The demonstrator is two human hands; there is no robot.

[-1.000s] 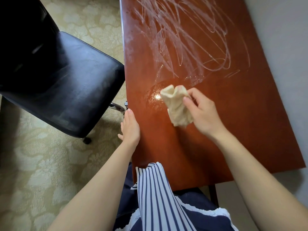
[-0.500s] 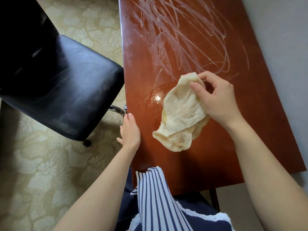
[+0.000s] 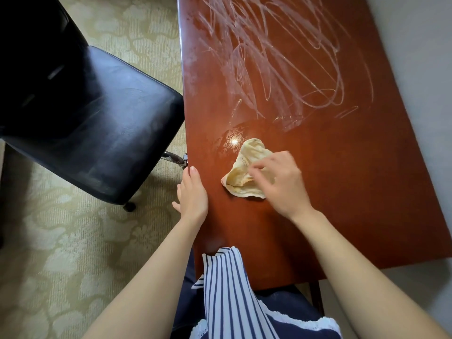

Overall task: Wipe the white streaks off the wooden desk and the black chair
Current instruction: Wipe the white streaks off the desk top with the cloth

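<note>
Furnished room, perhaps a home study: wooden desk [image 3: 342, 192], black chair [image 3: 110, 133], floral carpet [image 3: 61, 253]

a beige carpet [image 3: 61, 253] with a pale floral pattern fills the side from 7 to 11 o'clock. at 6 o'clock a blue-and-white striped fabric [image 3: 227, 294] hangs over a navy garment [image 3: 186, 309] edged with white lace trim [image 3: 318, 323]. a plain pale grey surface [image 3: 420, 69] runs from 1 to 4 o'clock.
</note>
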